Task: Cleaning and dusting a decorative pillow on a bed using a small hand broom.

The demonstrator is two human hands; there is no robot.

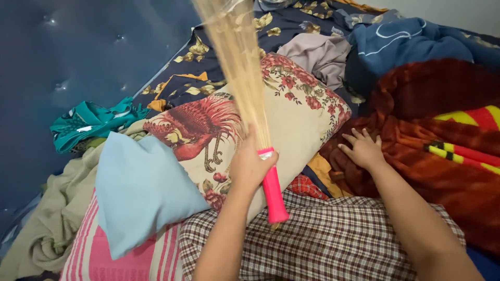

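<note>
Nearest: a brown checked cloth [333, 239] is lying across the bottom edge, both forearms crossing over it. Beside it, a pink striped pillow [91, 257] is lying under a pale blue pillow [138, 190], cut off at the bottom edge. The left hand [250, 166] is closing around a broom [245, 78], gripping where the straw bristles are meeting the pink handle [273, 190]; the handle is pointing down toward the checked cloth, and the bristles are rising, blurred, and running out of the top edge. The right hand [363, 150] is resting flat, fingers spread, on a rust-red blanket [442, 171]. Behind the broom, a cream bird-print pillow [291, 114] is partly covered. Farther off: a teal cloth [88, 122], a blue cloth [406, 47], a floral navy sheet [192, 73].
</note>
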